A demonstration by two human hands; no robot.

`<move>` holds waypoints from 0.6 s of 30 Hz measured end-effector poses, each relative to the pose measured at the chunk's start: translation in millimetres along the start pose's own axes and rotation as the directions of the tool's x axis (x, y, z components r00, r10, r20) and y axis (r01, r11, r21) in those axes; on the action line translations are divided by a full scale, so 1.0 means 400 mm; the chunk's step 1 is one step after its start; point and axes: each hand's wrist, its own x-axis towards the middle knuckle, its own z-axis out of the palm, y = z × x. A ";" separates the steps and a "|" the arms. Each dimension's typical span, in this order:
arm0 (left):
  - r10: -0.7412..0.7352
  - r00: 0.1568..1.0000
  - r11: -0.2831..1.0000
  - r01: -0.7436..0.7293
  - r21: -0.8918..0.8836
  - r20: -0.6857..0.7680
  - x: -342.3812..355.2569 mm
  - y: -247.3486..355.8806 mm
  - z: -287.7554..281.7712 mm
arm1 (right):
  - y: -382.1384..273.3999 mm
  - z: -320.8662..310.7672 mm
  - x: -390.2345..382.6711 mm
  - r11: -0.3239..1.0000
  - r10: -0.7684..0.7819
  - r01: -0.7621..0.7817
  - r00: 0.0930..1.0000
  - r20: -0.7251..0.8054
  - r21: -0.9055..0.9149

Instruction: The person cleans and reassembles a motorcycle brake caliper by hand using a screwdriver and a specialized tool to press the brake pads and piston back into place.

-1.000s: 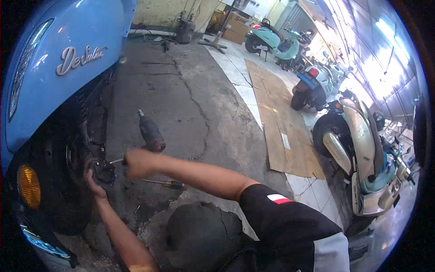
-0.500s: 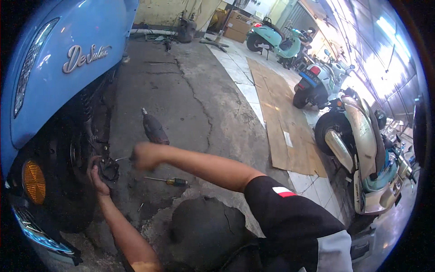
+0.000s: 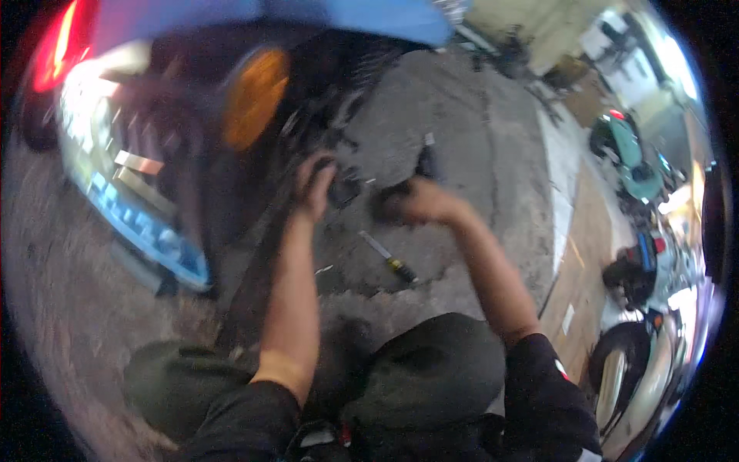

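My left hand [image 3: 314,186] is curled around the side of a dark, chunky metal part [image 3: 344,191] beside the scooter's wheel. Blur hides its exact shape. To the right, my right hand [image 3: 433,202] is closed on a dark-handled tool [image 3: 391,202], its thin bright shaft pointing toward that part. Motion smears the tool's tip and kind. On the floor below lies a screwdriver [image 3: 399,266] with a yellow and black handle. A dark power tool [image 3: 427,160] rests just beyond my right hand, partly covered by it.
A blue scooter [image 3: 362,17] with an orange reflector [image 3: 258,100] looms over the upper left. Cracked concrete [image 3: 477,138] spreads between it and a cardboard sheet [image 3: 581,266] on the right. Parked scooters [image 3: 631,158] line the far right. My bent knees [image 3: 431,366] are close below.
My view has swung left and down, so the scooter's rear and my knees now show. My left hand stays at the dark part; my right hand still holds the tool near it.
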 end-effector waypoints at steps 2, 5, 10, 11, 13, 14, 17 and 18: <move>-0.002 0.994 0.992 0.016 -0.127 0.109 0.008 0.008 0.046 | 0.143 -0.048 0.075 0.791 -0.551 0.442 0.814 -0.180 -0.423; -0.018 1.000 0.999 0.019 -0.041 0.005 -0.001 0.021 -0.011 | -0.099 0.004 0.024 0.865 -0.140 0.241 0.959 -0.248 0.441; 0.040 0.998 0.999 -0.039 -0.027 0.039 -0.003 0.025 -0.053 | -0.154 0.154 -0.084 0.741 -0.661 0.648 0.750 -0.021 -0.174; 0.044 0.998 0.999 -0.044 0.015 0.038 -0.001 0.023 -0.057 | -0.097 0.163 -0.048 0.733 -0.670 0.658 0.742 -0.018 -0.174; 0.017 1.000 1.000 -0.017 -0.008 -0.006 -0.006 0.033 -0.016 | 0.053 0.132 -0.003 0.879 -0.425 0.359 0.889 -0.173 -0.313; 0.015 1.000 1.000 -0.015 -0.012 -0.009 -0.004 0.032 -0.012 | 0.044 0.088 -0.001 0.984 -0.162 0.142 0.963 -0.214 -0.105; 0.097 0.994 0.991 -0.101 -0.084 -0.047 0.005 0.008 0.012 | 0.035 -0.013 0.053 0.749 0.098 0.134 0.946 -0.308 0.649; 0.096 0.994 0.992 -0.099 -0.076 -0.048 0.010 -0.011 -0.002 | -0.028 -0.022 0.043 0.613 0.074 0.170 0.960 -0.271 0.771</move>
